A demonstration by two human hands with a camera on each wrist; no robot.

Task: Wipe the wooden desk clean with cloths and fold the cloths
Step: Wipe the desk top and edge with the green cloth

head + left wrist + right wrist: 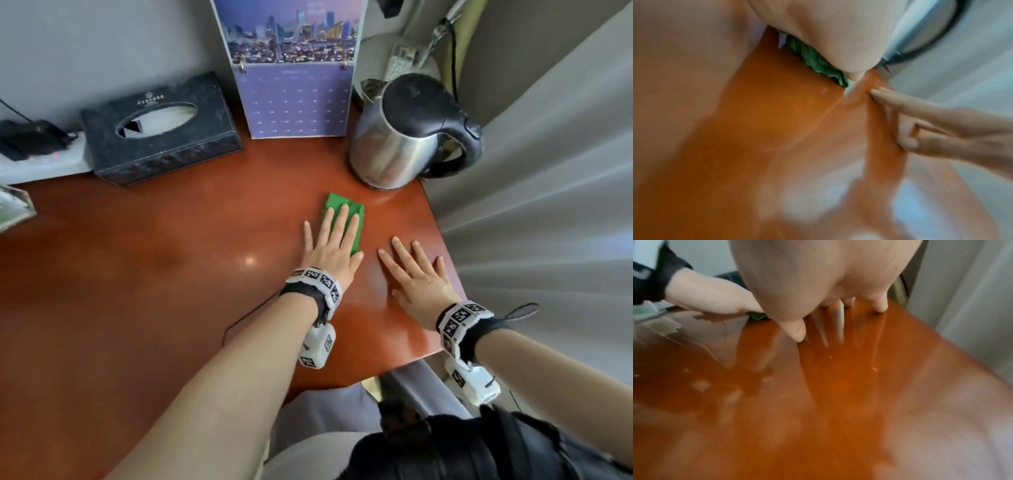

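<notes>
I'm seeing left hand [331, 251] fingers [342, 222] lying straight, pressing flat on green cloth [344, 205]. Right hand [419, 282] fingers [404, 251] are spreading open, resting on bare counter [154, 274] just beside it. Kettle [397, 137] is standing near beyond the cloth; calendar [294, 68] & tissue box [161, 130] are sitting along the back, curtain [548, 188] hanging to the R.
</notes>
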